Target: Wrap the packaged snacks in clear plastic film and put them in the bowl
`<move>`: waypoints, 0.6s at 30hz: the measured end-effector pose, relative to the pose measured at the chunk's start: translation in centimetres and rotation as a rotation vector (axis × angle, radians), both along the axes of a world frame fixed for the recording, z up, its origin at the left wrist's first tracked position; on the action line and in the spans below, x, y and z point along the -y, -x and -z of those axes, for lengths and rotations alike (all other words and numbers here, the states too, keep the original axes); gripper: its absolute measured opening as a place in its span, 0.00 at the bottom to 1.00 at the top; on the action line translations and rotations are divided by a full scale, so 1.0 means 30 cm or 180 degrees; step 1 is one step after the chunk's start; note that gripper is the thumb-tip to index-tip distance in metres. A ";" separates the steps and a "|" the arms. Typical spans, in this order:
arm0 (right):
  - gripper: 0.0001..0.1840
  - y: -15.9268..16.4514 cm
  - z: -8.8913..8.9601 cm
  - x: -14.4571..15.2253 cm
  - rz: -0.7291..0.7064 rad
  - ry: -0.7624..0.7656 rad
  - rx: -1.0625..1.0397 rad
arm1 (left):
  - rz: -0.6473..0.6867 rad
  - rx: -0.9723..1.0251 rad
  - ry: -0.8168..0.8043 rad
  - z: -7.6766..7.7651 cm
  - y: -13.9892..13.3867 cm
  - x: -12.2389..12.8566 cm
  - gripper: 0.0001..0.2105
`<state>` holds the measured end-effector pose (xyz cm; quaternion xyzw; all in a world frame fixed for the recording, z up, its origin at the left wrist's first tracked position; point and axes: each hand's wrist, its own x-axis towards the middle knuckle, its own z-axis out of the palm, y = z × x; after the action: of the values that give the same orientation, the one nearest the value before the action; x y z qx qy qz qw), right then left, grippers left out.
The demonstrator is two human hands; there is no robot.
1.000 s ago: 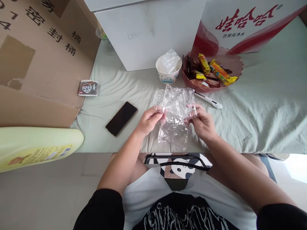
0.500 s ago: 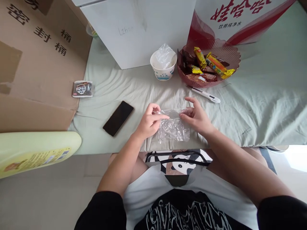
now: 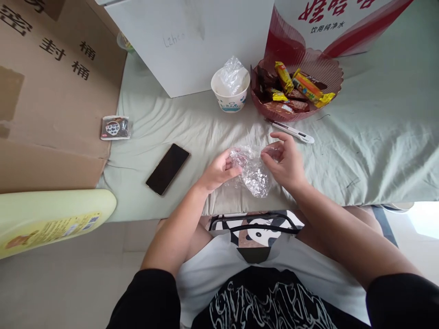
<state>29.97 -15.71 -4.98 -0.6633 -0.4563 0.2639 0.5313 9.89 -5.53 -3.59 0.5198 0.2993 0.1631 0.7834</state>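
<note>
Clear plastic film (image 3: 256, 177), crumpled, shiny, between fingers (image 3: 223, 159)

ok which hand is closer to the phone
Left. The left hand is just to the right of the phone, not touching it; the right hand is farther right, on the far side of the clear plastic.

The phone (image 3: 168, 169) lies left of the film (image 3: 256, 179).

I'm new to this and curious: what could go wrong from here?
The crumpled clear plastic might tear or slip between the left hand and the right hand. The right hand could knock the slim white tool near it. The left hand, swinging outward, might nudge the phone.
</note>
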 end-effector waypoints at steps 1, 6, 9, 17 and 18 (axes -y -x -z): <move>0.24 0.004 -0.001 0.002 0.0034 0.0005 0.0239 | -0.0039 -0.0047 -0.0015 -0.003 0.000 0.001 0.37; 0.14 0.025 -0.014 0.018 -0.0060 -0.0248 0.1252 | -0.0355 0.0056 0.0212 -0.011 -0.002 0.005 0.36; 0.11 0.027 -0.018 0.021 -0.0133 -0.0292 0.1254 | -0.0412 -0.0328 -0.0119 -0.005 -0.012 0.011 0.32; 0.28 -0.036 -0.051 0.016 -0.0821 0.0120 -0.0753 | -0.0936 -0.0224 -0.0302 -0.010 -0.026 0.006 0.15; 0.23 -0.035 -0.057 0.017 -0.0961 0.0329 -0.0722 | -0.0915 -0.0105 -0.0263 -0.014 -0.025 0.007 0.16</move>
<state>31.03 -16.21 -3.28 -0.5797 -0.4737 0.4367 0.4988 10.64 -5.73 -3.17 0.5060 0.3765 0.2771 0.7249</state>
